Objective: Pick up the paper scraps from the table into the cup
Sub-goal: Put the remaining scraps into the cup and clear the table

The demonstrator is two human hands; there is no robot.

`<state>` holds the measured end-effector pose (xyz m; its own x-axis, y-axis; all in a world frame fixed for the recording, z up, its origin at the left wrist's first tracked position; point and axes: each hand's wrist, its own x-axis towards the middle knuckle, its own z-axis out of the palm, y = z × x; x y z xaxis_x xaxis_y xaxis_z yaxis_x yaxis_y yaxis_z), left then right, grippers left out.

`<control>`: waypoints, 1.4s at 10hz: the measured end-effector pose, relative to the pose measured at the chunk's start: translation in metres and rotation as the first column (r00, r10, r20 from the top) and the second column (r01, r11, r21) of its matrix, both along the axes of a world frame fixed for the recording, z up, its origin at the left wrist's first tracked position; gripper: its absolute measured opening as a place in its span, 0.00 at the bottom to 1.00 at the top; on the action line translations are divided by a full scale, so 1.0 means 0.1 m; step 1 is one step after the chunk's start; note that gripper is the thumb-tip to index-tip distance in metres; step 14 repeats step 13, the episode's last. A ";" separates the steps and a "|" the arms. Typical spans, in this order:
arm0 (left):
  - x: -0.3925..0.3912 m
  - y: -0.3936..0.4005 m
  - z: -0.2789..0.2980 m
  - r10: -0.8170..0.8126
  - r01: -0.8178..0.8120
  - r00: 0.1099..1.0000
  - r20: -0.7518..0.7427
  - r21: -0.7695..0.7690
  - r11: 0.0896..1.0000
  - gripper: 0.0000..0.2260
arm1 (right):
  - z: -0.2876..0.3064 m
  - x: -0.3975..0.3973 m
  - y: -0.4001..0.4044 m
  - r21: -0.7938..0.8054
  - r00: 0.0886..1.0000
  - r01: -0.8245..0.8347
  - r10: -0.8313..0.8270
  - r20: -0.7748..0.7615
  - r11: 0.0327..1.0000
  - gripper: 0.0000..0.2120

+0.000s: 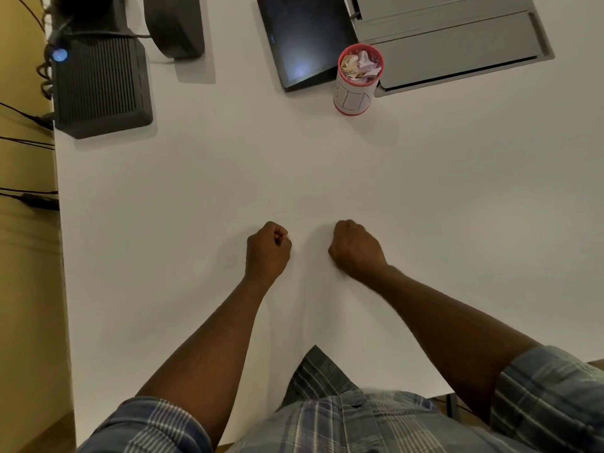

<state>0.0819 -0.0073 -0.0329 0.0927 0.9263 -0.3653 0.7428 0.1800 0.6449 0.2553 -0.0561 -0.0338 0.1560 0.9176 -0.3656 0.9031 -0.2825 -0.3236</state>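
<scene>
A red-rimmed cup (354, 93) with a white paper label stands upright at the far middle-right of the white table (457, 197). Crumpled paper scraps (360, 66) fill it up to the rim. My left hand (268, 253) and my right hand (354, 248) rest on the table near its front, a short gap between them, both curled into fists. I see nothing held in either fist. No loose scraps show on the table surface.
A dark tablet (302, 40) lies just left of the cup and a grey printer (457, 40) just behind and right of it. A black ribbed box (101, 86) with a blue light and cables sits at the far left, a dark stand (176, 26) beside it.
</scene>
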 end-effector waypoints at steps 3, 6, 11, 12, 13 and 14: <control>-0.01 0.06 0.02 0.027 -0.028 1.000 -0.011 -0.070 0.997 0.02 | 0.25 0.76 0.08 -0.609 -0.071 0.591 -0.717 -0.693 0.530 0.10; 0.33 0.38 0.24 0.149 -0.107 0.972 0.182 -0.222 0.969 0.04 | 0.41 0.70 0.41 -0.653 -0.282 0.479 -0.602 -0.747 0.586 0.13; 1.89 2.16 1.10 -0.155 0.111 0.985 0.080 0.400 0.910 0.04 | 1.00 1.24 2.34 0.381 0.895 0.404 -0.274 -0.351 0.832 0.04; 1.97 2.26 1.02 -0.257 0.259 0.965 -0.057 0.391 0.883 0.07 | 0.97 1.31 2.39 0.415 0.950 0.294 -0.216 -0.226 0.861 0.10; 1.97 2.24 0.99 -0.300 0.346 0.937 -0.178 0.358 0.867 0.08 | 0.95 1.31 2.33 0.453 0.965 0.232 -0.148 -0.215 0.861 0.12; 1.97 2.24 0.99 -0.300 0.346 0.937 -0.178 0.358 0.867 0.08 | 0.95 1.31 2.33 0.453 0.965 0.232 -0.148 -0.215 0.861 0.12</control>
